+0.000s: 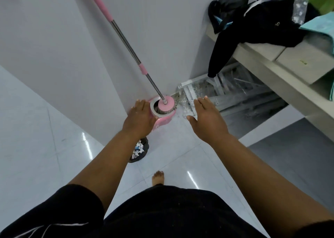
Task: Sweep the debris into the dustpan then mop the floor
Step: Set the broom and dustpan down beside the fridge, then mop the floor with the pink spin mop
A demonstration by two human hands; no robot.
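A pink mop bucket (163,119) stands on the floor against the wall corner. The mop head (166,105) sits in the bucket's spinner, and its pink and steel handle (124,39) leans up to the upper left. My left hand (140,119) reaches forward over the bucket's left side, fingers straight, holding nothing. My right hand (206,117) is stretched out to the right of the bucket, fingers straight and empty. A dark dustpan-like bin (140,152) holding white paper debris lies on the floor under my left forearm.
A shelf (262,60) on the right carries black clothing (253,21), a plastic bottle (300,8) and boxes. Plastic-wrapped metal frames (216,93) lie under it beside the bucket. My bare foot (158,178) stands on the glossy tiled floor (45,138). White walls close in the corner.
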